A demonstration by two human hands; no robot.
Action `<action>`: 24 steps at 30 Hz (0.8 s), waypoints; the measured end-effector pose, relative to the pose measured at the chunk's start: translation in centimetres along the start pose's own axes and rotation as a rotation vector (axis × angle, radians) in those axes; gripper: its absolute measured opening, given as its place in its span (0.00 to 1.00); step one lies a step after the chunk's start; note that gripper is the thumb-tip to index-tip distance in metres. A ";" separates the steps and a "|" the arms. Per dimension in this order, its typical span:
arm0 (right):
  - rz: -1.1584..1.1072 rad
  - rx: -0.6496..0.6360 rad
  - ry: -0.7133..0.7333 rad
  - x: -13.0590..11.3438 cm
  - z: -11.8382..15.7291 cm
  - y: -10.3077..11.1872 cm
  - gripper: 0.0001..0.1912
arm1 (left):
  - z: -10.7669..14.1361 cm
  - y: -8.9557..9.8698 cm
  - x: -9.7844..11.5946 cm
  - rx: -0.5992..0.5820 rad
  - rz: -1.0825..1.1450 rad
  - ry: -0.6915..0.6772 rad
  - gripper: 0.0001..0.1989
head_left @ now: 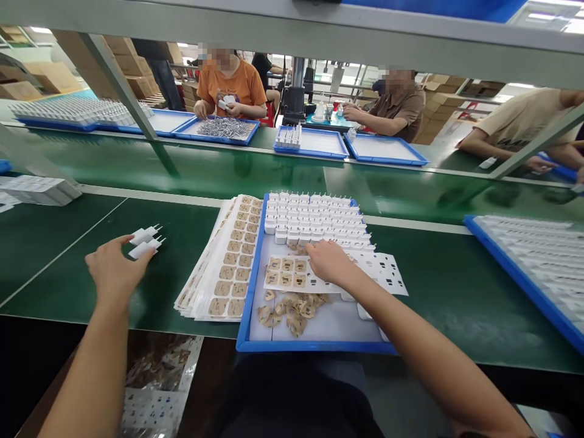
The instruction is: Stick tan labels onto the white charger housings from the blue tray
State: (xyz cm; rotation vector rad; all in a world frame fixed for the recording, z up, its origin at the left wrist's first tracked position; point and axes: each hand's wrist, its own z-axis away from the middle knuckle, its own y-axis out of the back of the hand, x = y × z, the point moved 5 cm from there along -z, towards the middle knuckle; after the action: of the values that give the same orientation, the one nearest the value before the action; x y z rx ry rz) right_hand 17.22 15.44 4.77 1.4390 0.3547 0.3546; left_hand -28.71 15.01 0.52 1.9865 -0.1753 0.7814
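Two white charger plugs (145,241) with metal pins are pinched side by side between the thumb and fingers of my left hand (116,267), above the green belt. Over the blue-rimmed tray (243,322) is my right hand (331,263), its fingers curled together; what they hold, if anything, is hidden. Beneath it lies a partly used sticker sheet (383,267) with brown square stickers at its left end. Rows of white charger plugs (314,219) stand at the tray's far side. Loose brown peeled backings (296,310) lie near its front.
Left of the tray is a stack of sticker sheets (228,261). Another blue tray of white parts (533,267) stands at the right, and white boxes (41,190) at the far left. Across a metal frame, several people work beside trays (310,143).
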 end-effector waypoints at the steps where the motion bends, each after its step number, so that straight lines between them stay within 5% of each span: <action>1: -0.006 -0.014 0.001 0.1 -0.3 -0.1 0.12 | 0.7 -0.3 1.8 -0.026 -0.005 -0.029 0.22; 3: -0.031 -0.024 0.018 0.1 -0.2 0.2 0.15 | 2.6 -1.6 6.6 -0.188 0.061 -0.114 0.21; 8: -0.139 0.021 0.150 0.2 1.6 2.2 0.13 | 9.1 -6.0 21.5 -0.637 0.326 -0.668 0.21; 11: -0.218 0.110 0.227 0.6 2.5 2.9 0.11 | 10.8 -8.5 26.3 -0.819 0.357 -0.774 0.17; 16: -0.164 0.280 0.275 0.8 3.7 2.8 0.11 | 10.8 -11.0 27.4 -1.110 0.463 -0.646 0.16; 20: -0.051 0.528 0.402 -0.6 4.6 3.5 0.09 | 10.8 -11.9 26.6 -1.241 0.622 -0.444 0.20; 24: -0.017 0.643 0.455 -1.8 4.8 3.8 0.08 | 11.1 -12.4 26.4 -1.339 0.780 -0.291 0.23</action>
State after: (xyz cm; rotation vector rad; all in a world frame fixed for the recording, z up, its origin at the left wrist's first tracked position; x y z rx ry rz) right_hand 17.64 10.71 9.04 1.9756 0.9093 0.5904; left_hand 2.32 17.37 3.30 0.6707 -1.3149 0.5426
